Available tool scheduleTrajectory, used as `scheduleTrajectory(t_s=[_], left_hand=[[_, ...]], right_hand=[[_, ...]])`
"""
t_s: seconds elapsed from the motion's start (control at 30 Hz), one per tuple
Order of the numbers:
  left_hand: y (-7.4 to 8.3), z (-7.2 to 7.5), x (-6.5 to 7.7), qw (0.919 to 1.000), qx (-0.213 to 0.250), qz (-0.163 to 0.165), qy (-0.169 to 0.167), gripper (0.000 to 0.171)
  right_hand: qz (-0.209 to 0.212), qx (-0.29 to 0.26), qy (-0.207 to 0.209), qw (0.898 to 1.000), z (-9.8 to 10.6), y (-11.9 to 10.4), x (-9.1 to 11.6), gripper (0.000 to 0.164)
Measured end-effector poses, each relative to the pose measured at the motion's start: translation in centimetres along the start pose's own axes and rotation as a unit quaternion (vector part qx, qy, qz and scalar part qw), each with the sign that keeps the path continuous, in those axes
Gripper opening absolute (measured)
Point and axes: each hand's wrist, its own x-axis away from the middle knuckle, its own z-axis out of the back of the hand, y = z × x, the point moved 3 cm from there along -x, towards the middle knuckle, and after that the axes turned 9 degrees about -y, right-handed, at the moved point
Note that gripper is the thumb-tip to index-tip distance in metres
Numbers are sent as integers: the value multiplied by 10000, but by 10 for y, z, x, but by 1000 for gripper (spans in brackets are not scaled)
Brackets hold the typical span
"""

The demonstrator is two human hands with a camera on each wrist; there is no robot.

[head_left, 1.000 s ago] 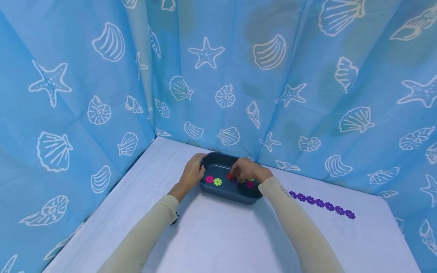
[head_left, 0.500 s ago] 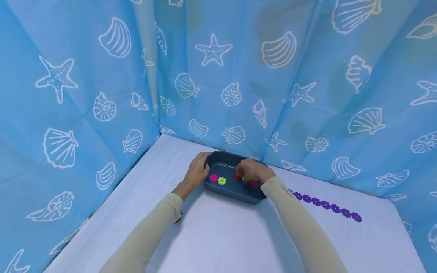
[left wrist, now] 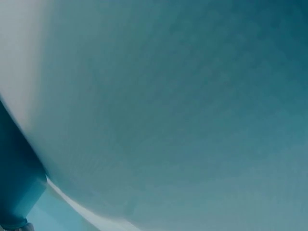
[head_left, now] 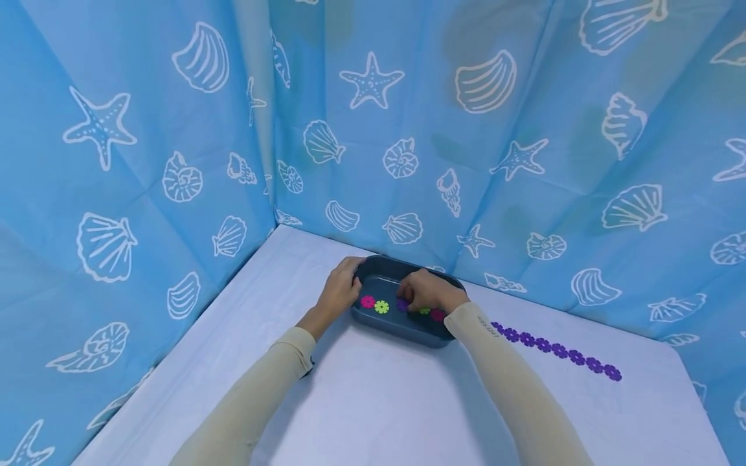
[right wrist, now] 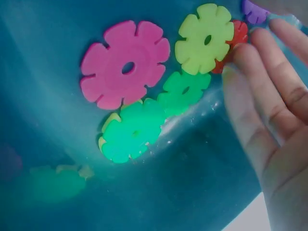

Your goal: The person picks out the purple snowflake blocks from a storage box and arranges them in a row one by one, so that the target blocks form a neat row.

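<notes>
A dark blue-grey oval tray [head_left: 393, 328] stands near the back of the table. My left hand [head_left: 340, 285] grips its left rim, thumb over the edge. Inside the tray, my right hand [head_left: 424, 289] reaches down with bent fingers and pinches a purple flower-shaped disc [head_left: 402, 304]. That purple disc shows at the fingertips in the right wrist view, where the thumb is mostly out of sight. Beside the fingers lie a red disc [right wrist: 239, 32], a yellow disc [right wrist: 195, 50], a pink disc [right wrist: 108, 62] and green discs [right wrist: 132, 132].
On the tray's left floor lie another pink disc [head_left: 367, 302] and a yellow-green disc [head_left: 381, 307]. Right of the tray, a row of several purple flower discs [head_left: 559, 350] runs across the white table [head_left: 373, 401]. A blue shell-print curtain [head_left: 425, 162] closes off the back.
The right fingers have shifted slightly left within the tray, and the purple disc with them. The red disc has gone from sight in the head view. The left hand keeps its grip.
</notes>
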Motion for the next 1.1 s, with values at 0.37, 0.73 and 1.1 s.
scheduleTrajectory(t_s=[0.37,0.73,1.1], left_hand=[[3,1,0,9999,-10,-99,53,46],[4,-1,0,9999,-20,-104,115,45],[0,-1,1,9998,-26,-115,160,46]], right_hand=[[-3,-208,-57,9998,1,-1,1,30],[22,-276,128,9995,-1,2,-1,26],[241,-1422,833,9860,7,-2,1,34]])
